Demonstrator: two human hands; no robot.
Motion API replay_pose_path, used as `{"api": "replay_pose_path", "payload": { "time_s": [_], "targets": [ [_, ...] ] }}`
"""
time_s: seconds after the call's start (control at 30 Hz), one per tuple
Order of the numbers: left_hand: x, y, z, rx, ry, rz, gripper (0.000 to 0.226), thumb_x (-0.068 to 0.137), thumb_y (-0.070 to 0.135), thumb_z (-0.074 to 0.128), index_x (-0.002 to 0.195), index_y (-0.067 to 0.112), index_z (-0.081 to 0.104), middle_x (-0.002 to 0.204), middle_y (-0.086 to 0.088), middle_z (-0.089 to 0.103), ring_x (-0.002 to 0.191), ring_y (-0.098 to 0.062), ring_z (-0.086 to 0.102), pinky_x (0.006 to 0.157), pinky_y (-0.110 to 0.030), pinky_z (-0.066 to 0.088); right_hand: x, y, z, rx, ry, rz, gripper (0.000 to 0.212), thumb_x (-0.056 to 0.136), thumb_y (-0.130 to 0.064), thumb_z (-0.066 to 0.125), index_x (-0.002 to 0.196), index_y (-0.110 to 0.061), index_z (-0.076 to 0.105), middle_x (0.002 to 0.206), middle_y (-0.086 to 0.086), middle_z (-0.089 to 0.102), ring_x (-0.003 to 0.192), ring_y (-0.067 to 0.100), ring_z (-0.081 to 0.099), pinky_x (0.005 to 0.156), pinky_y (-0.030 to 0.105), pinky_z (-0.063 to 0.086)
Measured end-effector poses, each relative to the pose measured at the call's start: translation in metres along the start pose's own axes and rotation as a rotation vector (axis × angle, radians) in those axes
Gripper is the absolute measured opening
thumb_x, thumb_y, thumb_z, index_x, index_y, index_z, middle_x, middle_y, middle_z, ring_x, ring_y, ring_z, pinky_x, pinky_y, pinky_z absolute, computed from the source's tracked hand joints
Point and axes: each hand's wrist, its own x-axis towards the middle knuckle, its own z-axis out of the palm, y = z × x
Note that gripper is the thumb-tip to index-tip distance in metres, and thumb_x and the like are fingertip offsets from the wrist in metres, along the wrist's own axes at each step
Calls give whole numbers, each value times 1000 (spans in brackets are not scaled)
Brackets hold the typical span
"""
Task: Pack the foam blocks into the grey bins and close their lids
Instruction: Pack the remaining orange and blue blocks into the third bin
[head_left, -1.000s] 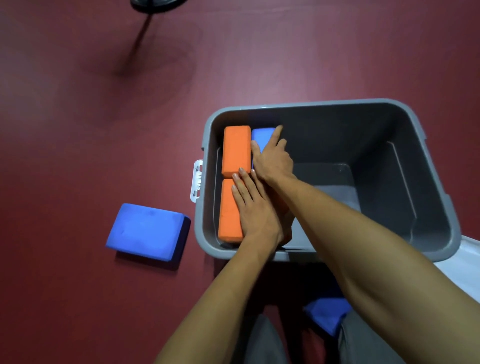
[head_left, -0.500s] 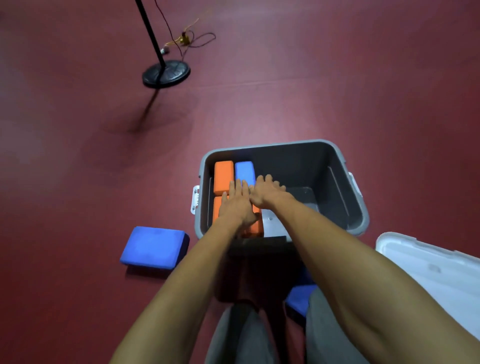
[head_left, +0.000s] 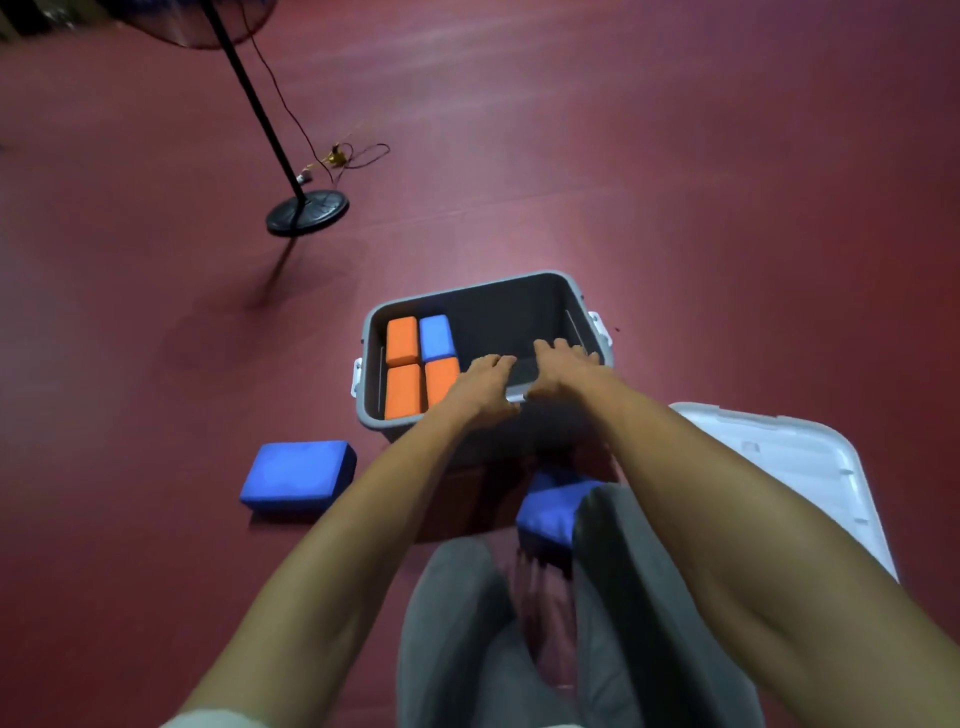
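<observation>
Left hand (head_left: 483, 382) and right hand (head_left: 563, 364) hang loose, gripping nothing, over the near rim of the bin (head_left: 498, 312), four packed blocks (head_left: 404, 389) at its left, but a loose blue block (head_left: 298, 475) and a second blue block (head_left: 548, 514) on the floor likely get left out if the lid (head_left: 779, 457) goes on now.

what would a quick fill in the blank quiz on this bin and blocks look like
1. The grey bin holds ___ orange blocks.
2. Inside it lies just ___ blue block.
3. The loose block on the floor left of the bin is coloured ___.
4. The white lid lies on the floor to the bin's ___.

Missing words: three; one; blue; right.
</observation>
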Motion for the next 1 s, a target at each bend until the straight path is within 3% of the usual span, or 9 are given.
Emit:
{"api": "replay_pose_path", "payload": {
  "time_s": [0.17,0.3,0.43,0.6,0.7,0.77,0.83,1.0],
  "targets": [
    [0,39,50,-36,-89,92,62,83,29,72,139,12,51,136,-14,52,126,-34,48,103,-44,43,-22,49,44,35,-65,94,95,79,-46,75,155,-20,24,156,14,29,141,40,34,113,54,29],
    [14,49,101,21,-256,139,77,78,34,76,145,18,42,138,-12,49,125,-34,47,102,-52,44,-18,75,91,52,-147,168,84,77,-41,79,145,-20,34,154,16,29,138,41,35,111,53,30],
    [23,49,148,104,-408,150,91,80,25,77,156,22,27,146,-10,40,132,-36,41,106,-55,42,-7,91,132,76,-185,235,80,81,-35,79,146,-18,34,153,16,30,137,40,39,109,50,35],
    [38,40,196,75,-552,65,98,82,32,76,159,22,17,155,-16,29,139,-43,33,112,-57,36,18,102,180,189,-273,392,91,77,-33,81,149,-15,29,151,18,29,136,40,41,106,52,43],
    [52,28,219,10,-606,-17,104,85,37,74,161,20,5,164,-19,12,147,-45,20,118,-54,28,31,112,208,210,-323,519,88,82,-33,76,152,-15,25,155,18,25,141,42,34,109,58,37],
    [61,18,231,-45,-611,-96,109,85,36,76,161,19,0,165,-21,7,148,-46,17,118,-54,28,41,118,223,217,-371,619,88,87,-29,68,156,-14,16,161,22,12,145,47,23,109,67,30],
    [66,10,244,-91,-617,-174,112,85,36,75,161,19,-5,163,-23,9,147,-46,20,117,-54,29,53,124,237,261,-410,716,93,88,-26,66,159,-14,7,163,26,1,146,53,16,109,73,26],
    [82,-1,271,-175,-646,-314,123,83,43,78,160,16,-14,157,-29,22,142,-48,29,116,-50,33,73,135,259,421,-397,896,95,88,-20,64,159,-9,1,163,28,-2,147,49,15,109,76,20]
  ]
}}
